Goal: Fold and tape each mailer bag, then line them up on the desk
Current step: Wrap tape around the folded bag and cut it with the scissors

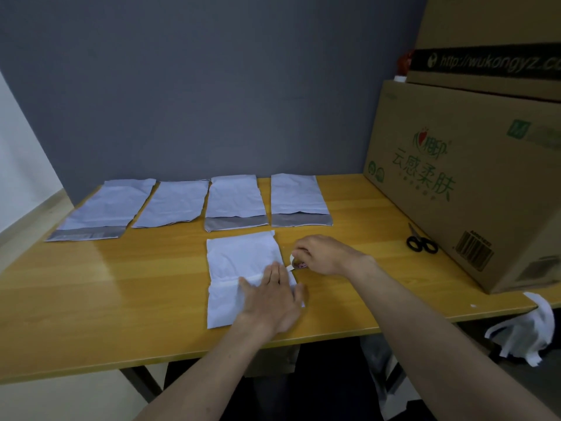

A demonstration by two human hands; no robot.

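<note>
Left hand (270,299) flat, pinning folded mailer bag (239,259); right hand (321,253), at two o'clock, grips tape roll (299,264), stretching the strip.

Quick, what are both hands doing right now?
Left hand: open, fingers flat, pressing on the mailer bag.
Right hand: closed, holding the tape roll beside the bag.

Four pale bluish-white mailer bags (233,202) are lying at twelve o'clock on the honey-yellow wood-grain desk (121,299), three showing grey strips. At three o'clock, black-handled scissors (420,243) are sitting beside a brown cardboard box (473,183) bearing green lettering.
</note>
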